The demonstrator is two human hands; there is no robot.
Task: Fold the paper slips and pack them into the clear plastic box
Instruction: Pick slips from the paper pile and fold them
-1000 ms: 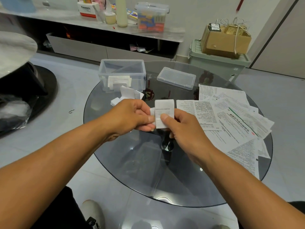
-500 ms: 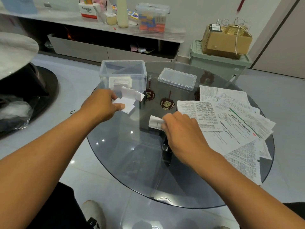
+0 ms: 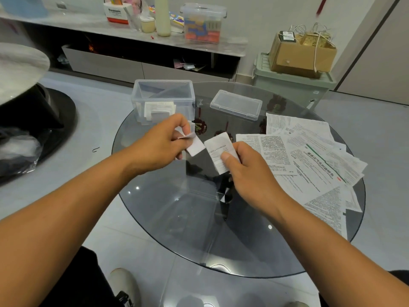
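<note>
Paper slips, folded: left hand (image 3: pixel 163 142) pinches several (image 3: pixel 194 146), right hand (image 3: pixel 245 171) grips one (image 3: pixel 219 149). Next: stack together, drop into clear plastic box (image 3: pixel 163 100).

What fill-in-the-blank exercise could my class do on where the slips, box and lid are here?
1. Each hand, left hand and right hand, holds a folded ____.
2. The clear plastic box already contains folded slips and stands ____, without its lid.
3. The lid lies on the glass ____, beside the box.
4. The unfolded printed sheets lie near the ____ hand.

Missing words: slip; open; table; right
</note>
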